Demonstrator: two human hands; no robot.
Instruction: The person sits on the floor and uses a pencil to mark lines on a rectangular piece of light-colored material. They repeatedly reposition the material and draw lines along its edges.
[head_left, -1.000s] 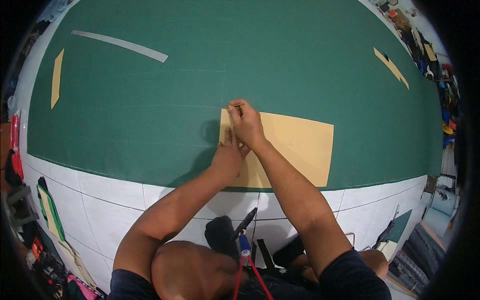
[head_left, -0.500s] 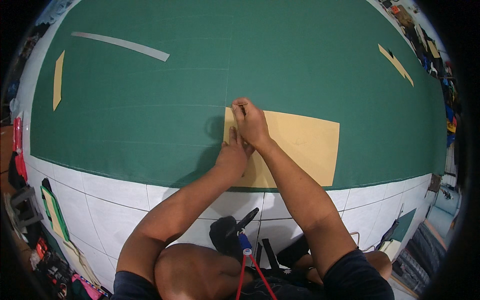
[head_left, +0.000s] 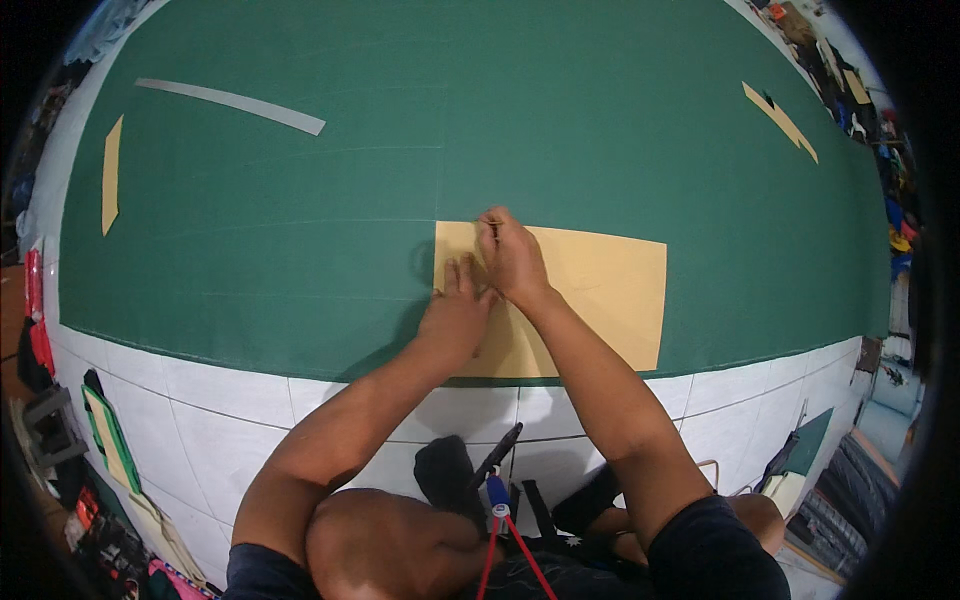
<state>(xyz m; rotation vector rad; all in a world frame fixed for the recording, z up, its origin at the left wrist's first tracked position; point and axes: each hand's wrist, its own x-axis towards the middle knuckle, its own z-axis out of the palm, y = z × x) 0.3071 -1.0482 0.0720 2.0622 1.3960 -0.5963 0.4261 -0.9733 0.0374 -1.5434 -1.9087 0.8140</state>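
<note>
A yellow-tan rectangular sheet of card (head_left: 612, 300) lies flat on green fabric (head_left: 250, 200), close to the fabric's near edge. My left hand (head_left: 455, 315) presses on the left part of the card, fingers spread. At the card's far edge is my right hand (head_left: 515, 258), its fingers pinched around something thin and dark, too small to name. Faint pale lines run across the fabric left of the card, and one runs away from its far left corner.
A grey metal ruler (head_left: 230, 102) lies at the far left on the fabric. Narrow tan card strips rest at the left (head_left: 111, 175) and far right (head_left: 780, 122). White floor tiles (head_left: 230, 393) border the fabric, with rolls of material (head_left: 845, 510) at the lower right.
My right hand has slid rightward along the card's far edge, away from the left corner. My left hand stays on the card, its fingers now more spread. The view has shifted slightly.
</note>
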